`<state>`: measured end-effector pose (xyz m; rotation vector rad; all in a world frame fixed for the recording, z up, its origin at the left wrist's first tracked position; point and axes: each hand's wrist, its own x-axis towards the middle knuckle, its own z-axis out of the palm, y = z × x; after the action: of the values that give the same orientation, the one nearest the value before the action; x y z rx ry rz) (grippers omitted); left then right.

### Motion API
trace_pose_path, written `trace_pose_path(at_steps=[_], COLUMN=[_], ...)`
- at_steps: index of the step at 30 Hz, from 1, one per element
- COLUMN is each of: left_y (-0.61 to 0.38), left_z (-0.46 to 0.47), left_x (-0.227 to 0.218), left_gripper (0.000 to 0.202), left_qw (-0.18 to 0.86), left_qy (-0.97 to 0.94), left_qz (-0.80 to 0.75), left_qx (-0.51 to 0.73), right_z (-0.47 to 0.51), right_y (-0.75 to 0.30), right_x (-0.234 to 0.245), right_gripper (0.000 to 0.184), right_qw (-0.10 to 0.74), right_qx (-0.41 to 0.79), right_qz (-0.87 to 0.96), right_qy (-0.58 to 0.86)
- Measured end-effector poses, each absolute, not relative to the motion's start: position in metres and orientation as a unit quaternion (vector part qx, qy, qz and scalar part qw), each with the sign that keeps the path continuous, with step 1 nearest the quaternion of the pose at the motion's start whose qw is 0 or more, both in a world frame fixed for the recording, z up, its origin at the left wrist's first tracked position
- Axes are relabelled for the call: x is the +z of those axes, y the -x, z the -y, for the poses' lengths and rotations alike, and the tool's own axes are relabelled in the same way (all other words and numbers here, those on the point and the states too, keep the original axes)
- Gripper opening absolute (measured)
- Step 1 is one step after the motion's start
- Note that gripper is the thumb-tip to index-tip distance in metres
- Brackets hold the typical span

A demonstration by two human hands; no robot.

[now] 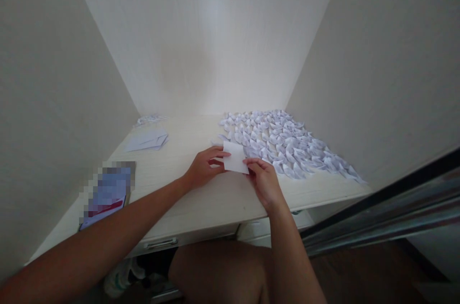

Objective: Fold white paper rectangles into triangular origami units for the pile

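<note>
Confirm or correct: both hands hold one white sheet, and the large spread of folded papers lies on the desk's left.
Wrong side: the head view shows the large spread of folded papers on the right of the desk.

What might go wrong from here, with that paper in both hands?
The right hand is close to the folded paper pieces and might knock some askew. Pieces at the far right lie near the front edge of the desk, so a bump could send some off. The white paper, held at opposite sides with the left hand, might crease.
</note>
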<state>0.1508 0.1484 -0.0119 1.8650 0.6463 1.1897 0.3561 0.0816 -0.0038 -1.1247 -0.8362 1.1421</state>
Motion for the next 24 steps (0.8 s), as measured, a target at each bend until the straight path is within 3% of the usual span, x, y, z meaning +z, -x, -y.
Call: trace_pose_path(at_steps=[3,7,14,19,24], left_y=[-0.151,-0.152,-0.155,-0.160,-0.162], left_z=[-0.146,-0.137,-0.122,-0.113,-0.111], left_x=[-0.009,-0.005,0.006,0.011,0.011], left_gripper=[0.037,0.036,0.030,0.027,0.035], left_qw=[0.414,0.415,0.422,0.476,0.523], left_qy=[-0.723,-0.706,-0.695,-0.663,-0.609], left_qz=[-0.268,-0.286,-0.293,-0.270,-0.294], left_qx=[0.484,0.497,0.503,0.511,0.519], right_z=[-0.078,-0.071,-0.070,-0.065,-0.063], right_y=[-0.356,-0.355,-0.347,-0.345,-0.345], right_x=[-0.001,0.004,0.005,0.006,0.008], right_gripper=[0.016,0.035,0.030,0.043,0.041], right_qw=[0.609,0.561,0.595,0.578,0.569], right_qx=[0.493,0.491,0.347,0.403,0.387], right_qz=[0.394,0.477,0.521,0.487,0.499], right_qy=[0.480,0.465,0.504,0.516,0.527])
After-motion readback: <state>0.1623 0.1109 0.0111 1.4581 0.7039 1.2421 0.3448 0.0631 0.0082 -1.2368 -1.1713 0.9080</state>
